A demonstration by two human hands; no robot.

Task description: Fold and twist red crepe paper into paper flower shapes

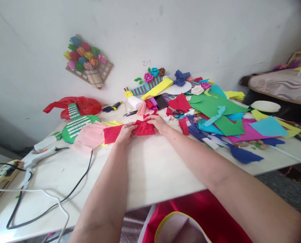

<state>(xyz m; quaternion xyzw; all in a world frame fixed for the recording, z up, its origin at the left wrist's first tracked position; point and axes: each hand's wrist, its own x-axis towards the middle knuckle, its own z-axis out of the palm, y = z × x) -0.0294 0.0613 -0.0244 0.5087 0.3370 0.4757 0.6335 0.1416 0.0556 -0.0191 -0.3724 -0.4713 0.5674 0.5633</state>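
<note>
Between my two hands, over the middle of the white table (150, 168), is a piece of red crepe paper (144, 128). My left hand (127, 131) pinches its left edge, with the fingers closed. At its upper right side, my right hand (157, 123) is closed on it too. Another flat red paper piece (111, 133) lies just left of my left hand, overlapping pale pink crepe paper (91, 135). Beyond my hands are scissors (178, 112) with black handles, resting near red paper.
To the left are a green guitar-shaped craft (76, 126), a red plastic bag (82, 106), a white glue gun (41, 157) and looping cords. Coloured paper sheets (216, 108) pile up on the right. Pliers (112, 107) and paper flowers (150, 76) stand towards the wall.
</note>
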